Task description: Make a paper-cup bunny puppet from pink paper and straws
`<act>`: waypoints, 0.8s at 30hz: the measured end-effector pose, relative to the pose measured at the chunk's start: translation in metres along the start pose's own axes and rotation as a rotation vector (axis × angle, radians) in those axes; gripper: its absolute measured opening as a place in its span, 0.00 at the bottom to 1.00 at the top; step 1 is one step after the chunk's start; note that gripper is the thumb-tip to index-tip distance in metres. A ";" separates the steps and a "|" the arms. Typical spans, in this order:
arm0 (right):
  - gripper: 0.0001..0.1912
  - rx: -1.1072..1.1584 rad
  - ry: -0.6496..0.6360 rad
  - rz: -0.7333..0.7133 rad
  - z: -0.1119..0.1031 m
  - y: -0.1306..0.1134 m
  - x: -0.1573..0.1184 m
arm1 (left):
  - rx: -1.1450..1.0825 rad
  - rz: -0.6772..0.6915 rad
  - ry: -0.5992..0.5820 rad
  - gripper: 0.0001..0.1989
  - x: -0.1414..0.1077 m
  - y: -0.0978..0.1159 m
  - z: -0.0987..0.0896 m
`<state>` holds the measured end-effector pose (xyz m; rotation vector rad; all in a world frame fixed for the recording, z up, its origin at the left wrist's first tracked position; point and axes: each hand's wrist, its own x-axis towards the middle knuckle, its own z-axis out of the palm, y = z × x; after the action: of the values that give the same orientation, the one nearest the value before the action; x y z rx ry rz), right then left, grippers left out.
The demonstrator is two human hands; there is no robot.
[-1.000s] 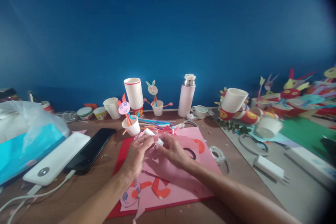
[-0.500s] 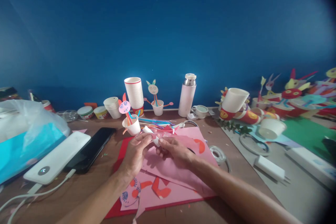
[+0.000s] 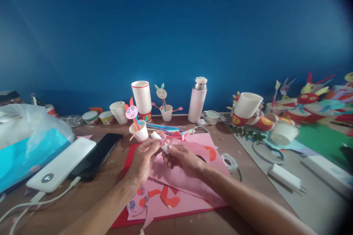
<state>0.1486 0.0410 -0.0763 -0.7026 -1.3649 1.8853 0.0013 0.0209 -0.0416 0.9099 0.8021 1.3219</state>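
Both my hands are closed on a white tube that looks like a glue stick (image 3: 159, 141), held at a slant above pink paper. My left hand (image 3: 145, 158) pinches its upper part between thumb and fingers. With thumb and curled fingers, my right hand (image 3: 182, 158) grips the lower end. Under my hands lie pink paper sheets (image 3: 193, 191) on a red sheet (image 3: 121, 220), with orange cut-outs (image 3: 169, 197) and a drawn eye piece (image 3: 136, 205). Just beyond my left hand stands a paper cup (image 3: 140, 133) carrying a pink paper face (image 3: 131, 111).
At left are a white power bank (image 3: 62, 165), a black phone (image 3: 96, 156) and a plastic bag (image 3: 35, 125). Stacked cups (image 3: 142, 97) and a pink thermos (image 3: 197, 102) stand at the back. Tape (image 3: 229, 162), a charger (image 3: 285, 178) and cup figures (image 3: 306, 104) are to the right.
The view has shifted very slightly. Both hands keep nearly the same hold on the white glue stick, and the things around them stay put.
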 end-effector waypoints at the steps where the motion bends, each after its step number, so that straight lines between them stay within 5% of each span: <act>1: 0.20 -0.049 0.020 -0.032 0.000 0.000 0.000 | 0.002 0.012 0.005 0.04 0.000 0.000 0.000; 7: 0.16 -0.265 0.182 -0.173 0.003 -0.001 0.000 | -0.007 0.009 0.046 0.04 0.001 -0.001 -0.002; 15: 0.24 0.040 -0.024 -0.028 0.002 -0.002 -0.001 | -0.040 -0.007 -0.029 0.05 -0.001 0.003 0.002; 24: 0.16 -0.240 0.105 -0.161 0.001 -0.002 0.001 | -0.016 0.022 0.001 0.04 -0.002 0.002 -0.001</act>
<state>0.1473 0.0413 -0.0744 -0.7736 -1.5461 1.5545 -0.0006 0.0190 -0.0400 0.9085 0.7830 1.3462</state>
